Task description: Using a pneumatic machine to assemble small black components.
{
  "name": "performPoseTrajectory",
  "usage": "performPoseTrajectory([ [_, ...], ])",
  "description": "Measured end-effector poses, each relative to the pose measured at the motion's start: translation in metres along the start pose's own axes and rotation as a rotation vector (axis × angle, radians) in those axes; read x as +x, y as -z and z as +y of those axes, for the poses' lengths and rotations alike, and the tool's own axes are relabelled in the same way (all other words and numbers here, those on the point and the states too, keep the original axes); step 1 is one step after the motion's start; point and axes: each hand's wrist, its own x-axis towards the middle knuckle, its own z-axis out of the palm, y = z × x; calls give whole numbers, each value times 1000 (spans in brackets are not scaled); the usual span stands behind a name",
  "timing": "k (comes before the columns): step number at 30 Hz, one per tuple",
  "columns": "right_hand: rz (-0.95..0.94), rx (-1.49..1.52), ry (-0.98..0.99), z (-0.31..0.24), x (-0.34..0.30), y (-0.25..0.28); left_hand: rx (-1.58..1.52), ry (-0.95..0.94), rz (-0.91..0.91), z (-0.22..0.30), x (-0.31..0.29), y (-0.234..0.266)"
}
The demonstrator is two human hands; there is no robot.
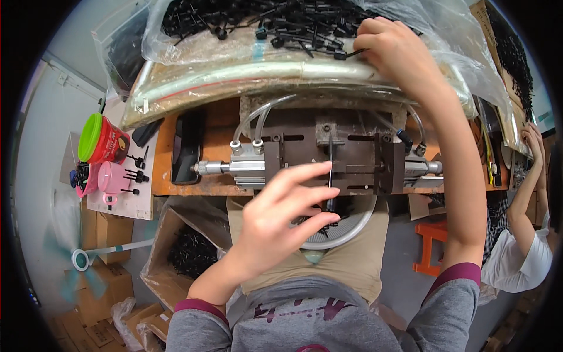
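Note:
My right hand (396, 56) reaches to the pile of black plastic parts (293, 23) at the far side. Its fingers are curled, pinching the stem of one black stick-like part (346, 54). My left hand (275, 214) is over the near edge of the dark metal fixture (358, 155), fingers stretched and spread. A thin rod-like part (330, 202), dark with a shiny stretch, lies along its fingertips; I see no closed grip on it. Below, on my lap, a round mesh basket (352, 232) holds more black parts, partly hidden by my left hand.
Air cylinders (246, 170) with clear hoses (261, 111) flank the fixture. On the left are a phone (187, 149), a red tub (114, 144) and a pink cup (111, 176). A carton of black parts (155, 246) stands below. Another person's arm (528, 188) shows at right, near an orange stool (431, 246).

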Motion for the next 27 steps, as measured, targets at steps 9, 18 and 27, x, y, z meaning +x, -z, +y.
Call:
performPoseTrajectory([
  [9, 257, 306, -353, -25, -31, 1, 613, -186, 2, -34, -28, -43],
  [18, 318, -18, -347, -45, -16, 6, 671, -168, -13, -32, -21, -44],
  [27, -87, 94, -296, -44, -14, 30, 654, -128, -6, -33, -23, -42],
])
